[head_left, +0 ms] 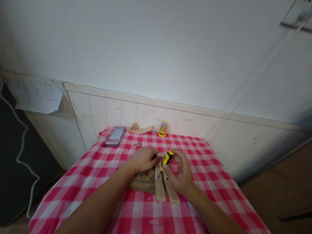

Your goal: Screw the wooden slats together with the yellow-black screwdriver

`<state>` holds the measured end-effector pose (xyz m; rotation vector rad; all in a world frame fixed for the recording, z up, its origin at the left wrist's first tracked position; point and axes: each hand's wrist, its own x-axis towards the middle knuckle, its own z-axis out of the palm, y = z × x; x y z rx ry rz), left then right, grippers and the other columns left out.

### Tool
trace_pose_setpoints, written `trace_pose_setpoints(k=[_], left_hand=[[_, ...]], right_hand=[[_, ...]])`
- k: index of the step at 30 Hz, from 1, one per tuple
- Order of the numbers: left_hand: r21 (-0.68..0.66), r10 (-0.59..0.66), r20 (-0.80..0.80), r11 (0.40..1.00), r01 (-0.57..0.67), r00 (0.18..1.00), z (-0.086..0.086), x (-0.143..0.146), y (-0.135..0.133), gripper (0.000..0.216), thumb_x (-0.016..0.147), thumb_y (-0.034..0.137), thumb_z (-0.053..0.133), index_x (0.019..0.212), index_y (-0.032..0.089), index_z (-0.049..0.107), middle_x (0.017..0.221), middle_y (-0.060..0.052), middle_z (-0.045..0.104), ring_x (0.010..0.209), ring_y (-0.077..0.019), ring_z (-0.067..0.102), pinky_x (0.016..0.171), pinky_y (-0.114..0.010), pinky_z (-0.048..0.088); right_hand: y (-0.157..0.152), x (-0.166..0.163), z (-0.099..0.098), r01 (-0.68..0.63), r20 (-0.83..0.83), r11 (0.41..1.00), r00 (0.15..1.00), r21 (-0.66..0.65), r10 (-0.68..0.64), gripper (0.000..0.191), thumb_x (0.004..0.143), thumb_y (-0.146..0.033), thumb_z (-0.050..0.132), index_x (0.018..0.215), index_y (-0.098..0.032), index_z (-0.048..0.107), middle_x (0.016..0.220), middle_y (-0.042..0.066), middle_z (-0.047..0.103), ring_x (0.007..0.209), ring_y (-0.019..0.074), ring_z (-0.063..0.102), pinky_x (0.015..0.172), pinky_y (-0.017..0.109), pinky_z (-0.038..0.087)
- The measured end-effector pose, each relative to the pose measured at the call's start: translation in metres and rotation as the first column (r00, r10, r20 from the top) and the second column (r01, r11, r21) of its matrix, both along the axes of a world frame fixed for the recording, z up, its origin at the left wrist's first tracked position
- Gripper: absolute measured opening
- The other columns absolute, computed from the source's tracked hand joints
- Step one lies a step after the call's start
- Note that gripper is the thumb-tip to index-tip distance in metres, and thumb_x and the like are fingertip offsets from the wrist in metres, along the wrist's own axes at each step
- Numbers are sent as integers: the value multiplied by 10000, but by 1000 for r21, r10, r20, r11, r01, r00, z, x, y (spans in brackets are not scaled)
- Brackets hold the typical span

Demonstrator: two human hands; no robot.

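My right hand (181, 170) is closed around a yellow and black screwdriver (168, 158), whose tip points down and left at a bolt in a pale wooden piece. That wooden piece (160, 191) has bolt heads along it, and a second curved wooden piece (172, 192) lies close on its right. Both rest over a brown block with black printed markings (142, 177). At the far end of the wooden pieces, my left hand (145, 158) has its fingers bent against the wood; its fingertips are partly hidden.
A red and white checked cloth (136, 211) covers the table. Toward the back lie a blurred phone-like object (115, 136), small metal parts (137, 143), a curved wooden part (141, 129) and a yellow screwdriver-bit holder (162, 129). Behind stands a white panelled wall (177, 120).
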<state>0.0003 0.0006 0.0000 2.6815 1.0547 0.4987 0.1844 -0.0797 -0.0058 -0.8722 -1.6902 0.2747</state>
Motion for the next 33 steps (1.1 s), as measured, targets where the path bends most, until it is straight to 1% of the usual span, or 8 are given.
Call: trace_pose_setpoints(k=[3, 7, 9, 11, 16, 23, 29, 33], left_hand=[[-1, 9, -3, 1000, -9, 1000, 0, 0, 0, 261, 957, 375, 481, 830, 188, 611, 802, -58, 684, 725, -195, 606, 612, -285, 332], [13, 12, -7, 1000, -11, 1000, 0, 1, 0, 257, 953, 372, 482, 823, 188, 606, 804, -58, 685, 730, -198, 612, 616, -287, 338], [23, 12, -2, 1000, -12, 1000, -1, 1, 1, 256, 953, 374, 483, 826, 190, 606, 807, -56, 685, 736, -198, 613, 620, -287, 344], [28, 14, -3, 999, -14, 1000, -1, 1, 1, 254, 953, 376, 484, 831, 192, 608, 811, -56, 685, 744, -200, 617, 622, -287, 350], [37, 16, -11, 999, -16, 1000, -2, 1, 1, 233, 943, 364, 496, 827, 194, 605, 817, -58, 688, 758, -205, 627, 621, -288, 350], [17, 22, -13, 1000, -21, 1000, -1, 1, 0, 216, 937, 351, 503, 832, 195, 609, 828, -60, 690, 766, -208, 627, 645, -287, 377], [22, 19, -13, 1000, -18, 1000, -1, 1, 0, 215, 937, 344, 497, 825, 193, 601, 824, -62, 688, 761, -207, 631, 631, -285, 366], [19, 20, -19, 1000, -20, 1000, 0, 1, 0, 220, 933, 350, 496, 821, 193, 602, 819, -62, 691, 753, -207, 634, 620, -290, 365]], right_hand=[[1, 0, -2, 13, -15, 1000, 1000, 13, -13, 518, 881, -171, 670, 1361, -261, 497, 1086, 80, 661, 886, 215, 693, 815, 380, 600], [6, -1, -5, 118, -95, 992, 989, 42, -114, 514, 909, -188, 667, 1381, -262, 475, 1105, 82, 667, 935, 212, 697, 836, 384, 609], [9, 0, -6, 162, -105, 986, 982, 38, -158, 507, 918, -191, 666, 1382, -260, 475, 1124, 89, 673, 956, 213, 702, 841, 391, 613], [12, 0, -8, 177, -90, 984, 981, 21, -174, 497, 923, -198, 665, 1381, -258, 482, 1122, 92, 684, 960, 216, 709, 838, 396, 615], [15, 1, -11, 184, -77, 983, 980, -17, -185, 498, 927, -231, 675, 1388, -265, 488, 1085, 84, 708, 942, 223, 716, 825, 407, 615], [13, 1, -7, 130, -35, 991, 991, -17, -130, 527, 925, -192, 667, 1409, -286, 482, 1164, 86, 705, 985, 223, 726, 854, 410, 625], [12, 0, -7, 106, -24, 993, 994, -43, -107, 527, 939, -184, 642, 1424, -296, 467, 1139, 73, 718, 1002, 217, 729, 874, 394, 618], [14, 2, -9, 117, -3, 992, 993, -36, -118, 543, 927, -182, 653, 1427, -291, 472, 1131, 74, 713, 987, 220, 720, 872, 401, 612]])
